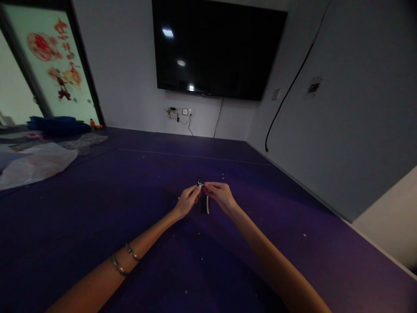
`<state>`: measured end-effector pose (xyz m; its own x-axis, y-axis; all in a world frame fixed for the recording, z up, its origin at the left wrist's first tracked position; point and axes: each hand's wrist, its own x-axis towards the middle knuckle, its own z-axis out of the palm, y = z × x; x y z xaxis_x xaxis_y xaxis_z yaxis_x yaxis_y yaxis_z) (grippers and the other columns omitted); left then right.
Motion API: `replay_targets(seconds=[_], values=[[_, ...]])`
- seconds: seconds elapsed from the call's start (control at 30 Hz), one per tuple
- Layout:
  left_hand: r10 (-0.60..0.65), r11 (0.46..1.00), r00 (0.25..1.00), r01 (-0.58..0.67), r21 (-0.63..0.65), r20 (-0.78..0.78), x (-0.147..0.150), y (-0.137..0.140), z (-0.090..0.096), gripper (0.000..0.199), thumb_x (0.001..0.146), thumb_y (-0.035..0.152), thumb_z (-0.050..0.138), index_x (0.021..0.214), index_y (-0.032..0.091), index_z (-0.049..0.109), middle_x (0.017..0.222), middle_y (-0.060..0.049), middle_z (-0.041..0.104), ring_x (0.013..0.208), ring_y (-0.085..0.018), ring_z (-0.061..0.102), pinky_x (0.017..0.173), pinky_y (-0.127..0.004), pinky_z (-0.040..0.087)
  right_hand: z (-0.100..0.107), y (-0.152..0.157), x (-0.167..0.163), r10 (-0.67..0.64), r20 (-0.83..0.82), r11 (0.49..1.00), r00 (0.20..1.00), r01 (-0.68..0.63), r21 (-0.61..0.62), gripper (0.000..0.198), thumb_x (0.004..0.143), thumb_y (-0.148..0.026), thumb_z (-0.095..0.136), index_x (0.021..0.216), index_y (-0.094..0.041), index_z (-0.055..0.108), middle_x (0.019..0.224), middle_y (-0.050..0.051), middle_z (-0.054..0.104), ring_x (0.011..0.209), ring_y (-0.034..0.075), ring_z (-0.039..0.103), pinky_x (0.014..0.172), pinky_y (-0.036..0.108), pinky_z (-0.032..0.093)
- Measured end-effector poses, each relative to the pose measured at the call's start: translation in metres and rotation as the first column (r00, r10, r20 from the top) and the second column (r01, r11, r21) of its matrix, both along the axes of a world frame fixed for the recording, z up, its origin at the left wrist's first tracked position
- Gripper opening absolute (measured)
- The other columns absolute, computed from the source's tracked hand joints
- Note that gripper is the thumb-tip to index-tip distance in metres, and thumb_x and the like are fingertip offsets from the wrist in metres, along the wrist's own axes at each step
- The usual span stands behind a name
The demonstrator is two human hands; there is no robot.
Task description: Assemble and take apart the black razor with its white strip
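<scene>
Both hands meet near the middle of the head view, above the purple surface. My left hand (187,201) is closed, its fingertips pinching a small black-and-silver piece (200,183). From the other side, my right hand (220,194) pinches the same piece between thumb and fingers. The piece is too small to name for sure. Just below, between the hands, a narrow pale curved strip (207,205) hangs or lies; whether it joins the piece, I cannot tell. Two bracelets circle my left forearm.
Small white bits dot the purple floor (146,243). Clear plastic sheeting (42,163) and a dark blue bundle (58,125) lie at the left. A television (218,48) hangs on the far wall above sockets (184,111). A black cable (289,89) runs down the right wall.
</scene>
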<state>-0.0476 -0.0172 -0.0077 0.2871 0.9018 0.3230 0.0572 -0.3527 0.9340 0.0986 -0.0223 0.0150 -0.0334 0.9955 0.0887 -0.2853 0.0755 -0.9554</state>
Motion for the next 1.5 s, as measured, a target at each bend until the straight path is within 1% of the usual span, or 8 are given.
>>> replay_targets(seconds=[0.37, 0.5, 0.57, 0.7, 0.8, 0.93, 1.2, 1.5], values=[[-0.1, 0.995, 0.992, 0.099, 0.018, 0.08, 0.001, -0.009, 0.003, 0.037, 0.082, 0.048, 0.044, 0.064, 0.016, 0.044, 0.043, 0.007, 0.036, 0.033, -0.003, 0.027, 0.034, -0.017, 0.019, 0.001, 0.001, 0.003, 0.015, -0.138, 1.0, 0.99, -0.012, 0.018, 0.026, 0.053, -0.031, 0.076, 0.07, -0.013, 0.071, 0.071, 0.005, 0.069, 0.069, 0.015, 0.063, 0.079, 0.032, 0.046], [-0.06, 0.998, 0.982, 0.055, 0.032, 0.178, -0.001, -0.003, 0.009, 0.035, 0.083, 0.047, 0.042, 0.067, 0.016, 0.045, 0.041, 0.009, 0.035, 0.03, -0.003, 0.026, 0.03, -0.016, 0.019, -0.01, 0.013, 0.012, -0.169, 0.19, 0.977, 0.967, 0.138, 0.165, 0.019, 0.062, -0.03, 0.07, 0.074, -0.015, 0.071, 0.073, 0.005, 0.07, 0.07, 0.017, 0.063, 0.074, 0.032, 0.047], [-0.036, 0.999, 0.969, 0.033, 0.017, 0.243, -0.003, 0.002, 0.012, 0.035, 0.083, 0.048, 0.041, 0.068, 0.017, 0.045, 0.038, 0.009, 0.035, 0.028, -0.003, 0.026, 0.029, -0.015, 0.018, -0.017, 0.017, 0.012, -0.278, 0.466, 0.94, 0.84, 0.136, 0.314, 0.016, 0.069, -0.027, 0.064, 0.077, -0.016, 0.071, 0.078, 0.006, 0.07, 0.072, 0.018, 0.062, 0.071, 0.03, 0.046], [-0.014, 0.999, 0.943, 0.028, -0.038, 0.332, -0.009, 0.014, 0.015, 0.035, 0.081, 0.049, 0.04, 0.069, 0.017, 0.046, 0.036, 0.009, 0.036, 0.024, -0.005, 0.028, 0.026, -0.015, 0.02, -0.024, 0.021, -0.001, -0.381, 0.831, 0.88, 0.404, -0.117, 0.46, 0.02, 0.081, -0.021, 0.051, 0.083, -0.018, 0.071, 0.085, 0.007, 0.069, 0.081, 0.016, 0.061, 0.076, 0.026, 0.043], [-0.001, 0.998, 0.934, 0.023, -0.059, 0.357, -0.012, 0.019, 0.015, 0.034, 0.081, 0.046, 0.038, 0.07, 0.016, 0.048, 0.035, 0.009, 0.038, 0.023, -0.005, 0.03, 0.026, -0.016, 0.02, -0.024, 0.023, -0.017, -0.385, 0.914, 0.884, 0.132, -0.231, 0.406, 0.025, 0.085, -0.019, 0.045, 0.09, -0.018, 0.07, 0.091, 0.008, 0.067, 0.09, 0.015, 0.059, 0.081, 0.024, 0.04], [0.012, 0.998, 0.933, 0.011, -0.061, 0.359, -0.013, 0.019, 0.015, 0.031, 0.081, 0.042, 0.037, 0.07, 0.016, 0.05, 0.035, 0.008, 0.039, 0.023, -0.006, 0.031, 0.025, -0.016, 0.021, -0.026, 0.029, -0.035, -0.385, 0.922, 0.898, -0.041, -0.247, 0.364, 0.028, 0.088, -0.021, 0.041, 0.092, -0.017, 0.068, 0.095, 0.01, 0.065, 0.092, 0.017, 0.058, 0.081, 0.025, 0.039], [0.02, 0.999, 0.938, -0.006, -0.042, 0.346, -0.011, 0.015, 0.016, 0.028, 0.079, 0.039, 0.037, 0.07, 0.016, 0.05, 0.035, 0.008, 0.04, 0.023, -0.006, 0.031, 0.026, -0.016, 0.022, -0.035, 0.036, -0.045, -0.364, 0.92, 0.904, -0.143, -0.291, 0.313, 0.028, 0.088, -0.022, 0.041, 0.092, -0.014, 0.067, 0.096, 0.013, 0.064, 0.094, 0.02, 0.057, 0.081, 0.029, 0.038], [0.027, 0.998, 0.944, -0.009, -0.057, 0.328, -0.011, 0.015, 0.015, 0.026, 0.078, 0.037, 0.037, 0.07, 0.016, 0.05, 0.035, 0.008, 0.041, 0.023, -0.006, 0.031, 0.025, -0.016, 0.022, -0.032, 0.032, -0.045, -0.338, 0.933, 0.909, -0.123, -0.299, 0.289, 0.03, 0.089, -0.022, 0.037, 0.094, -0.015, 0.066, 0.099, 0.012, 0.062, 0.096, 0.02, 0.054, 0.083, 0.032, 0.038]])
